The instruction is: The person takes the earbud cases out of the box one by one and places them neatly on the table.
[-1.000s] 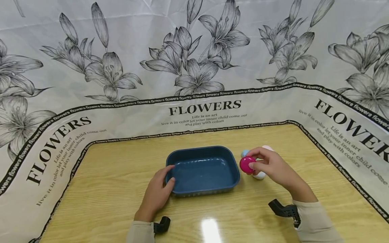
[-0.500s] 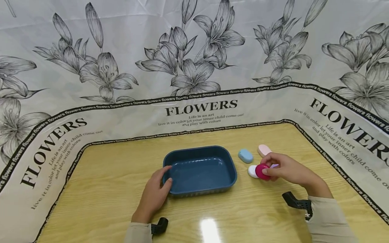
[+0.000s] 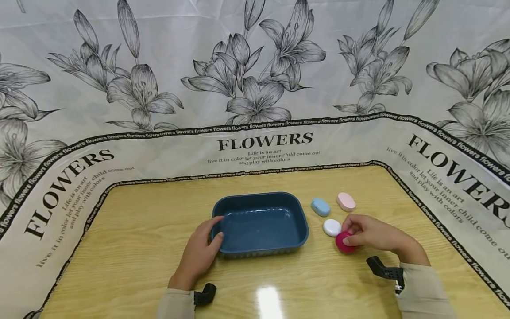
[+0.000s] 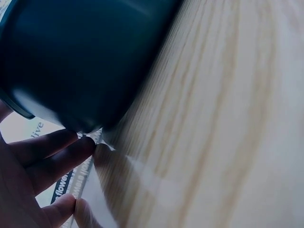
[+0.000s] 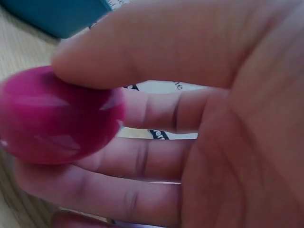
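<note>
In the head view my left hand [image 3: 199, 249] holds the left end of a dark blue rectangular basin [image 3: 299, 212], thumb and a fingertip hooked over its rim. The left wrist view shows more fingers [image 4: 66, 159] spread low beside the basin's outer wall. My right hand [image 3: 368, 232] pinches a glossy magenta rounded disc [image 3: 344, 243] between thumb and fingers, right of the basin and close over the table. In the right wrist view the thumb lies on top of the disc [image 5: 59, 121], with fingers behind and below. A white round piece [image 3: 331, 227] sits just beside the disc.
A light blue oval piece [image 3: 320, 207] and a pale pink oval piece [image 3: 346, 201] lie on the wooden table [image 3: 131, 248] behind the right hand. A white flower-printed cloth [image 3: 167, 150] borders the table at the back and sides.
My right hand has carried the magenta disc from the basin's right edge rightward and then toward the front, uncovering the blue, pink and white pieces. The left hand stays at the basin.
</note>
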`<state>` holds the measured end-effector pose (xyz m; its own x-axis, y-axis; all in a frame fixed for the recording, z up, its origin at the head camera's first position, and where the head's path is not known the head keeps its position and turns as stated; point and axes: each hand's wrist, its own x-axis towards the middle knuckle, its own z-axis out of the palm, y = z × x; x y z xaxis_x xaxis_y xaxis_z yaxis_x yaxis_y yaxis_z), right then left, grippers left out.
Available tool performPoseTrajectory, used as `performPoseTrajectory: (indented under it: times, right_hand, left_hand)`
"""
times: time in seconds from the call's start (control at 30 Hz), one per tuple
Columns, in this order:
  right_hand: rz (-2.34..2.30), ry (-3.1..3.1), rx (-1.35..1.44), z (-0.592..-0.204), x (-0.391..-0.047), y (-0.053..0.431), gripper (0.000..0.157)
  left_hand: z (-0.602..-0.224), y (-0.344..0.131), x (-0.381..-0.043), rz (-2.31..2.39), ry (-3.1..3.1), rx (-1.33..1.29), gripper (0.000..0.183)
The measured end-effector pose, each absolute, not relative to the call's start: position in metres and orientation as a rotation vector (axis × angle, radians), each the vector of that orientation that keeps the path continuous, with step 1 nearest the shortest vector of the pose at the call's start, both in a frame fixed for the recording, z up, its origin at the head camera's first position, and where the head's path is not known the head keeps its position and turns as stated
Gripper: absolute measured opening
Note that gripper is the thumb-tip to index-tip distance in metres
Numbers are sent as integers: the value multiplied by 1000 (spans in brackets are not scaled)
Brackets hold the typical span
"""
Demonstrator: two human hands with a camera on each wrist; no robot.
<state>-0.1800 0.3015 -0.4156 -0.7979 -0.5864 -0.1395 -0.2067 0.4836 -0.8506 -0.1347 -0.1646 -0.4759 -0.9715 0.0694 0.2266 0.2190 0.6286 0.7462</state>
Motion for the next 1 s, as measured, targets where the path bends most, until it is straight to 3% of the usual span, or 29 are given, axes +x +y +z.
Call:
performPoseTrajectory:
  times: [0.57, 1.0]
  right_hand:
    - [-1049, 2359, -650, -415, -183, 293, 19]
    - [-978, 2377, -595, -411, -180, 291, 28]
  left_hand:
    - [-473, -166, -137, -1258, -2671, -267, 43]
    - [-473, -166, -137, -1256, -2676, -274, 43]
